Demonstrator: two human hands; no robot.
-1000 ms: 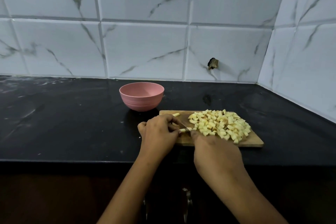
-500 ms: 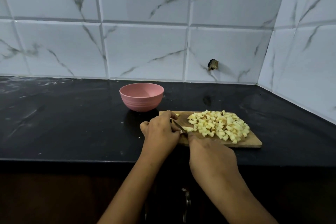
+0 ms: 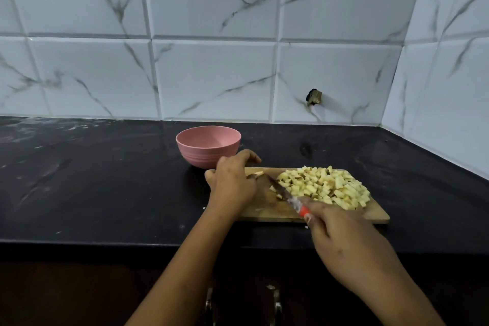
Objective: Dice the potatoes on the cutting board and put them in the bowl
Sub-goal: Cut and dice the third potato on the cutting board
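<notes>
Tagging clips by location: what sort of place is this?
Most likely a home kitchen: a black countertop backed by marble-look wall tiles, with a wooden cutting board of diced potatoes beside a pink bowl.

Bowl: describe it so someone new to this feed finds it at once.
On the black counter below the white tiled wall lies a wooden board piled with potato dice. The bowl stands just beyond the board's left end, behind the left hand. It is the only pink, round thing there.

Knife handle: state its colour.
Red-orange; the knife handle shows best in the head view, poking out just above the right hand.
</notes>
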